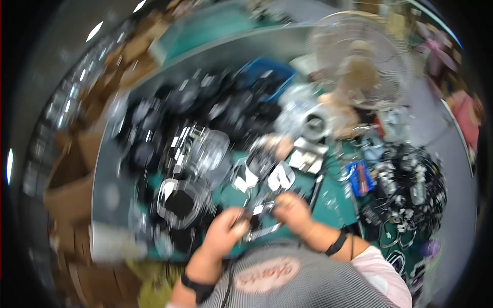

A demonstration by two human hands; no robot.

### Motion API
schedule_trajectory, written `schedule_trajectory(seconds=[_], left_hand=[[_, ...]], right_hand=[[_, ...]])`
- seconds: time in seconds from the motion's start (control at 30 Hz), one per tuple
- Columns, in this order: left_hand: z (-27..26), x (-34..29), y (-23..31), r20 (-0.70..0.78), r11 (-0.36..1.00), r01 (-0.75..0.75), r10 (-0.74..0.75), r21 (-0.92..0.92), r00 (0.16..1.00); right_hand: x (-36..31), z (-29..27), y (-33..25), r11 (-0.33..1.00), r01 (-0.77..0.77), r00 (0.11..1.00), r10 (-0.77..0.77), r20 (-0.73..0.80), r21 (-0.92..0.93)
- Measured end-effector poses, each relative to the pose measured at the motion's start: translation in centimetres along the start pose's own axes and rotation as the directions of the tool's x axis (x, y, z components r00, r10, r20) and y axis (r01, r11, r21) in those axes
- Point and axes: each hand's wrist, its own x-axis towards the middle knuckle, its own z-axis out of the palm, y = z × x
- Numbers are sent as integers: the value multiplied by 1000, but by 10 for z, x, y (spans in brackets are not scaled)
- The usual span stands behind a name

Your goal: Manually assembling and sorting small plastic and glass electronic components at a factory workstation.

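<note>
Near the front edge of the green table, my left hand (226, 231) and my right hand (292, 211) face each other with fingers closed. Between them is a small dark and silvery piece (263, 207), blurred by motion; its kind cannot be made out. A pale flat strip (262, 232) lies just below it. Beyond my hands are white shaped pieces (281, 176) and a dark rounded part (261, 162). To the left of my left hand sits a clear round plastic cover (181, 203) with a dark centre.
Black round parts (190, 97) are heaped at the back left, by a blue bin (281, 92). Clear plastic covers (211, 149) lie in front. A fan (359, 66) stands at the back right. Bundled cables (411, 190) fill the right side. A cardboard box (77, 179) stands left.
</note>
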Motion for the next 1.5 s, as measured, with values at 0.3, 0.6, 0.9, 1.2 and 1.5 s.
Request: schedule_trajectory(seconds=[0.3,0.6,0.9,1.2,1.5], left_hand=[[-5,-21,-123,-323,894,-103,-49,-437,945],[-116,-84,-234,-742,879,-235,-178,-416,647],[-215,-90,-334,-772,880,50,-441,-472,458],[-274,7,-357,-721,967,233,-232,-101,653],[-301,43,-355,-476,837,490,-337,243,812]], right_hand=[[59,20,31,904,-311,916,203,346,293],[76,58,36,948,-249,950,199,242,199],[83,58,35,977,-144,989,148,-16,158],[60,52,30,993,-90,962,106,-251,76],[36,38,31,994,-87,907,107,-408,68]])
